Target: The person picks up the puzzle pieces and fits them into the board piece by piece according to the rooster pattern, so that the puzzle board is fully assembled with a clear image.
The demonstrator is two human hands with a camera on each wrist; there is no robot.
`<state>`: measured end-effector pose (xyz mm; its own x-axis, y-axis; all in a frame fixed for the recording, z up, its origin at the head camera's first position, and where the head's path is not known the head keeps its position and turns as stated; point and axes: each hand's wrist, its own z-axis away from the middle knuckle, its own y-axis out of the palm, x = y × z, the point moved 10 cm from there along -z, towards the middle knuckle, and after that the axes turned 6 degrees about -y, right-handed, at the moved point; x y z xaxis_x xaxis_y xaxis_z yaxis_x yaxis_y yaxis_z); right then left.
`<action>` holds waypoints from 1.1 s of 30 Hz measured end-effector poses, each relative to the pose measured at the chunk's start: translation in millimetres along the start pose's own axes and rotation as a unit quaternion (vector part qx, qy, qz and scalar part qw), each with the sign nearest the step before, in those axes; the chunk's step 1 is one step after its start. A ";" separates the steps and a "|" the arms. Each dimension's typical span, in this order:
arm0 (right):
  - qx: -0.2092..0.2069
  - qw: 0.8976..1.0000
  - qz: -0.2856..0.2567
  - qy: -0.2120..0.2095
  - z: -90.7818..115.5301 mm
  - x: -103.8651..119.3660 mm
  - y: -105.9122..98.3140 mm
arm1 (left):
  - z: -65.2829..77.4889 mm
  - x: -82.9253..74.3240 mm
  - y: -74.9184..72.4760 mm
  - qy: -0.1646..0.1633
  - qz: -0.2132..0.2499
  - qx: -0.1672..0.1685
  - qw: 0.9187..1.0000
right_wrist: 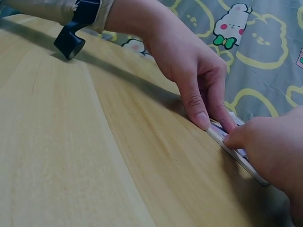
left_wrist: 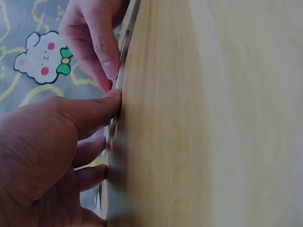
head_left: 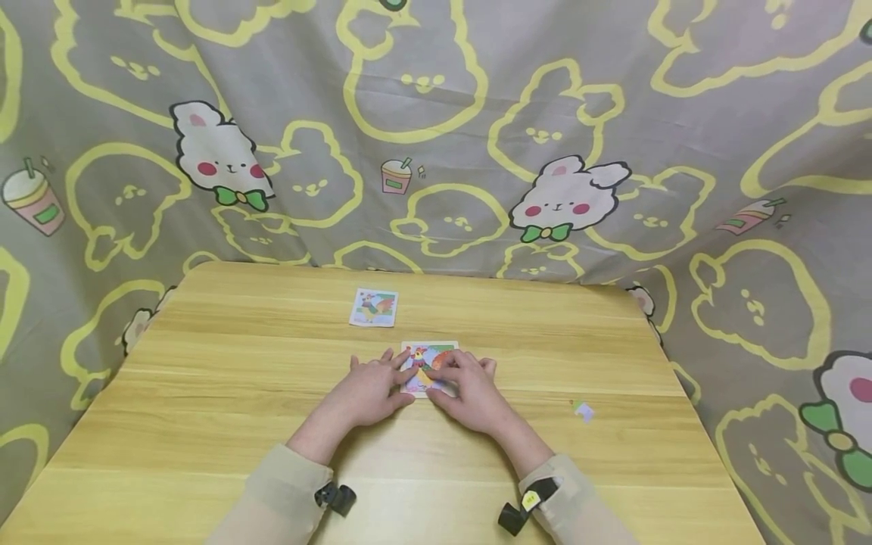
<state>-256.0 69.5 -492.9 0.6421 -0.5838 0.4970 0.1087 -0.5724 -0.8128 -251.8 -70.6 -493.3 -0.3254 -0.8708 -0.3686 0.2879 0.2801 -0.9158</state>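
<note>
A small jigsaw puzzle (head_left: 421,382) with a colourful rooster picture lies flat on the wooden table, partly covered by both hands. My left hand (head_left: 376,390) spreads over its left side, with the thumb at the near edge and the index finger on the picture. From the other side my right hand (head_left: 474,393) rests on the puzzle, its index finger on the picture and its thumb at the near edge. In the right wrist view the left hand (right_wrist: 191,66) touches the puzzle's pale rim (right_wrist: 251,171), close to the right thumb.
Beyond the puzzle lies a square card (head_left: 374,308) with a similar rooster picture. Off to the right sits a loose puzzle piece (head_left: 583,410), green and lilac. A patterned curtain (head_left: 436,159) hangs behind the table (head_left: 259,318) and along its sides.
</note>
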 end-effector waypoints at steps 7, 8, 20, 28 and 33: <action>0.005 1.000 -0.003 -0.004 0.3 -0.2 1.7 | 0.0 0.4 -0.1 0.004 0.004 -0.002 1.000; 0.006 1.000 -0.003 -0.004 0.3 -0.3 1.9 | 0.2 0.5 0.0 0.004 0.005 -0.001 1.000; 0.003 1.000 -0.017 0.018 1.9 -5.0 1.1 | -2.8 -18.7 1.0 0.044 -0.015 -0.013 0.999; 0.000 0.999 -0.037 0.015 5.3 -10.7 -2.6 | -5.2 -20.3 4.4 0.030 -0.011 -0.012 0.999; 0.000 0.999 -0.043 0.024 7.0 -16.3 -2.1 | -5.5 -20.9 4.9 0.033 -0.004 -0.006 0.999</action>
<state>-261.3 84.3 -501.4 0.5938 -0.5597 0.5780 0.1615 -0.6209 -0.7671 -248.6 -48.7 -491.0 -0.3858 -0.8451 -0.3701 0.2746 0.2779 -0.9206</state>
